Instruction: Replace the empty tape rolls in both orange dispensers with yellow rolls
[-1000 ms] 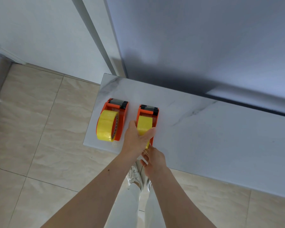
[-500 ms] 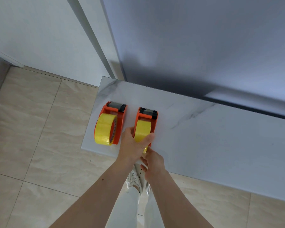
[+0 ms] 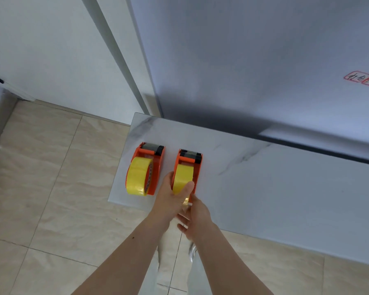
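Steadying right orange dispenser (image 3: 189, 165) near marble surface (image 3: 264, 188) edge: left hand (image 3: 170, 199) grip curled round its yellow roll (image 3: 182, 177), right hand (image 3: 197, 220) pinching tape end, probably for threading; left orange dispenser (image 3: 150, 167) already loaded.

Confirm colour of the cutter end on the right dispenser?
Black, on an orange body: right dispenser, cutter end. Head view shows it best.
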`<state>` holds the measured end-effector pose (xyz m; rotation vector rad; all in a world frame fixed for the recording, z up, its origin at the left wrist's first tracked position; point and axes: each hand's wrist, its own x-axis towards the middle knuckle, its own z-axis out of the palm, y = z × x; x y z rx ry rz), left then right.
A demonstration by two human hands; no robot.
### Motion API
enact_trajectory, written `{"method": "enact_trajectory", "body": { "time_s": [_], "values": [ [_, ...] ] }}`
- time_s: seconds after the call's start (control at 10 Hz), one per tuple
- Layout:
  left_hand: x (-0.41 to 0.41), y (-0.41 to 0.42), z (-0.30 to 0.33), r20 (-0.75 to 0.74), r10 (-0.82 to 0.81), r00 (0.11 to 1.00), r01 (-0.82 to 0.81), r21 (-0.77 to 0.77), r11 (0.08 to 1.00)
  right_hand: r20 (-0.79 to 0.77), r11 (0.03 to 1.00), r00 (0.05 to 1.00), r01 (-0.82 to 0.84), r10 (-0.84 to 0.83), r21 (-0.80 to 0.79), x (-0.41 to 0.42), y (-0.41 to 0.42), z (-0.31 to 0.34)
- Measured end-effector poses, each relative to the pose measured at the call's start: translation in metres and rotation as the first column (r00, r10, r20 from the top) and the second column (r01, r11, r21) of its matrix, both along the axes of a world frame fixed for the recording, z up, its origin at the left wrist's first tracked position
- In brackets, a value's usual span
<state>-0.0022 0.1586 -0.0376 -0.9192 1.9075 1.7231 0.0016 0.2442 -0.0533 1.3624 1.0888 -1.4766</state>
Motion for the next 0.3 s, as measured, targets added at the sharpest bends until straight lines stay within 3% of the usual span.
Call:
{"method": "enact_trajectory", "body": {
  "time_s": [0.3],
  "values": [
    [0.008, -0.01, 0.006, 0.094, -0.139, 0.986, 0.134, 0.054, 0.99, 0.069, 0.992, 0.994, 0.076, -0.083, 0.098, 0.025, 0.004, 0.007]
  ]
}}
